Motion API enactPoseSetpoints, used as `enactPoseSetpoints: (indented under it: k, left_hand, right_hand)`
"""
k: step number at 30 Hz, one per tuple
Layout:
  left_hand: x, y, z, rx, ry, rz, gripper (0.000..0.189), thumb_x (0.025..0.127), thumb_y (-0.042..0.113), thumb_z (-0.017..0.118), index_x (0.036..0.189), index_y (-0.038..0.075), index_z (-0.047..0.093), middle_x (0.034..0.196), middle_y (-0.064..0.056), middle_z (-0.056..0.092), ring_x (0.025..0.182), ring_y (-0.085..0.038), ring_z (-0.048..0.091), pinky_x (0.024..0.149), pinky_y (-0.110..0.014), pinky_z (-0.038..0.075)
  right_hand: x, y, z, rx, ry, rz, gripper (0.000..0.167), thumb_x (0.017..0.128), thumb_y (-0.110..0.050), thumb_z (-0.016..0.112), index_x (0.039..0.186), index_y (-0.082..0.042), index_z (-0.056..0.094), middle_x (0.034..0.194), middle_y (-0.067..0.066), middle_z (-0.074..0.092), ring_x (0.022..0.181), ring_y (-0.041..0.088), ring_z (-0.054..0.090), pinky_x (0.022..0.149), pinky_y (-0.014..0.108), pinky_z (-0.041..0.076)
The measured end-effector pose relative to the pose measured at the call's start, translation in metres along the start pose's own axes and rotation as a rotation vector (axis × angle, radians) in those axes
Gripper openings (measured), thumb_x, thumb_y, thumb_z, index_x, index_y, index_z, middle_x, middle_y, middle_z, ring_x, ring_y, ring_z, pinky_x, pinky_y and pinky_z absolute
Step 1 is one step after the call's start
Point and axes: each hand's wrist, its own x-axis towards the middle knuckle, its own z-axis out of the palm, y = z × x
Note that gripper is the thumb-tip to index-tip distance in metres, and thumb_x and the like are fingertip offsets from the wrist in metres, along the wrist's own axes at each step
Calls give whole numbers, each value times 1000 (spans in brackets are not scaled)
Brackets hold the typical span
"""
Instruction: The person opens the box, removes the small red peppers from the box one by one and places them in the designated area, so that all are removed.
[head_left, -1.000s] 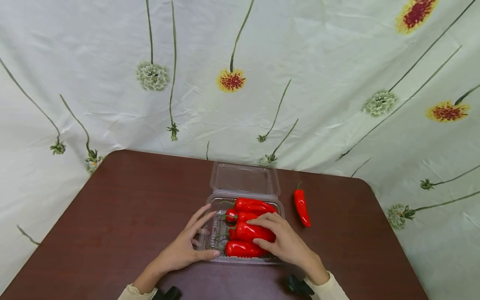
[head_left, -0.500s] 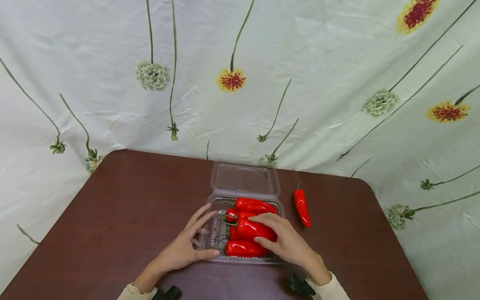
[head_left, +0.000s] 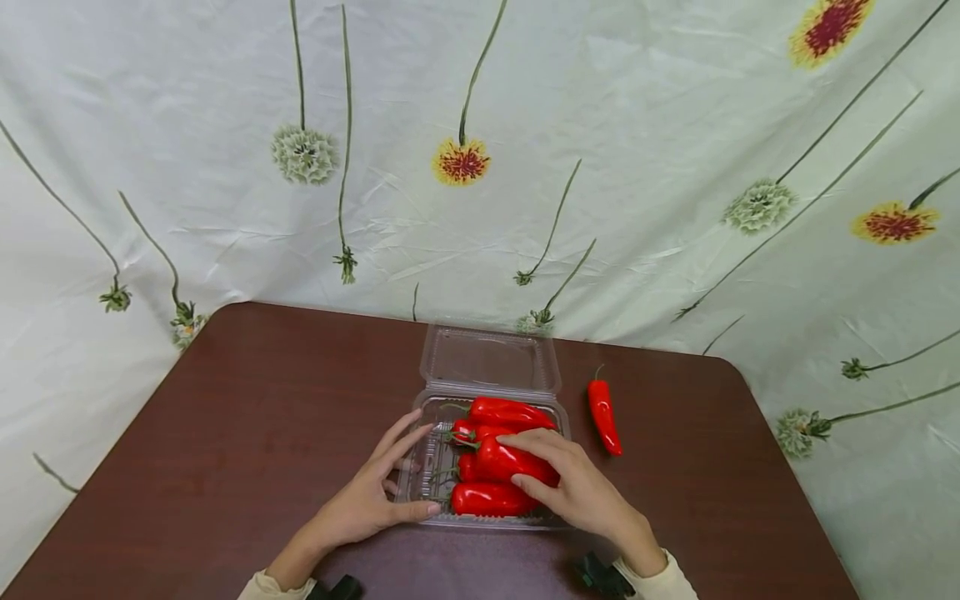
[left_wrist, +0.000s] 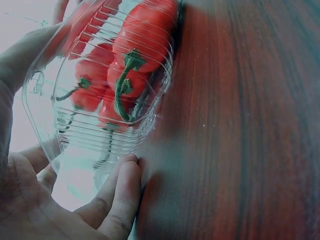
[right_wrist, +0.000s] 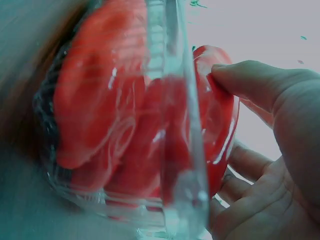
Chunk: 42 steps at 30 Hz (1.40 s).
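A clear plastic clamshell box (head_left: 429, 467), its lid folded back, holds several shiny red peppers with green stems. My right hand (head_left: 573, 479) grips one of them, a red pepper (head_left: 510, 460) lying on top of the others, between thumb and fingers. In the right wrist view this pepper (right_wrist: 220, 120) stands above the box's rim. My left hand (head_left: 367, 496) spans the near left corner of the box with fairly straight, spread fingers. Two of its fingertips (left_wrist: 129, 172) lie by the box's base in the left wrist view.
One slim red chili pepper (head_left: 603, 415) lies on the brown table (head_left: 300, 392) to the right of the box. The open lid (head_left: 491, 358) reaches toward the table's back edge. A white floral cloth (head_left: 637, 125) hangs behind.
The right hand and the red pepper in it have shifted slightly to the right, and the pepper's stem has swung. The left hand and the box have stayed in place.
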Motion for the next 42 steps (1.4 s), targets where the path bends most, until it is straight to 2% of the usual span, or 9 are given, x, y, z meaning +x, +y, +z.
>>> enactPoseSetpoints:
  k: [10,12,16,18,26,33,38,42]
  left_hand:
    - [0,0,0,2,-1,14,90,85,22,81,159,19,30,168,1,5,110,-26,48,69,-29,49]
    - [0,0,-1,5,0,17,90,85,23,81,159,18,30,168,-1,5,110,-27,48,69,-29,49]
    - [0,1,-1,6,1,10,90,85,24,82,159,19,30,168,-1,5,110,-27,47,70,-29,48]
    - [0,1,-1,8,3,7,91,85,24,82,159,18,30,168,-2,5,110,-27,47,70,-29,47]
    - [0,1,-1,12,0,8,91,85,25,82,159,19,30,168,-1,6,110,-27,48,71,-30,48]
    - [1,-2,0,4,1,11,90,85,23,81,159,19,29,168,1,5,110,-26,49,69,-29,50]
    - [0,-3,0,11,6,12,90,85,23,81,159,19,30,168,1,5,110,-26,50,69,-29,50]
    - [1,-3,0,13,-1,9,90,85,24,81,159,19,29,168,1,5,111,-26,50,69,-29,50]
  right_hand:
    - [3,4,-10,26,72,-22,60,92,-14,73,147,-21,51,138,-3,60,121,17,59,98,36,52]
    - [4,5,-11,28,82,-23,61,92,-14,73,148,-20,50,136,-1,61,117,16,59,92,33,54]
    - [5,4,-16,20,108,0,61,92,-14,73,148,-22,49,129,-2,62,104,11,57,72,25,53]
    - [5,5,-17,8,123,17,61,93,-16,73,148,-24,50,130,-3,61,103,10,55,69,24,51]
    - [4,11,-22,25,184,50,60,95,-15,69,151,-23,47,133,2,57,112,14,56,80,27,56]
    - [1,19,-39,-31,274,89,57,95,-9,67,148,-23,51,131,3,54,107,17,55,73,28,56]
    - [-3,25,-48,-107,308,141,56,96,-8,66,148,-25,51,134,7,51,118,21,52,81,38,57]
    - [-5,35,-53,-95,346,175,52,98,-8,63,146,-23,53,137,10,49,121,22,49,81,36,56]
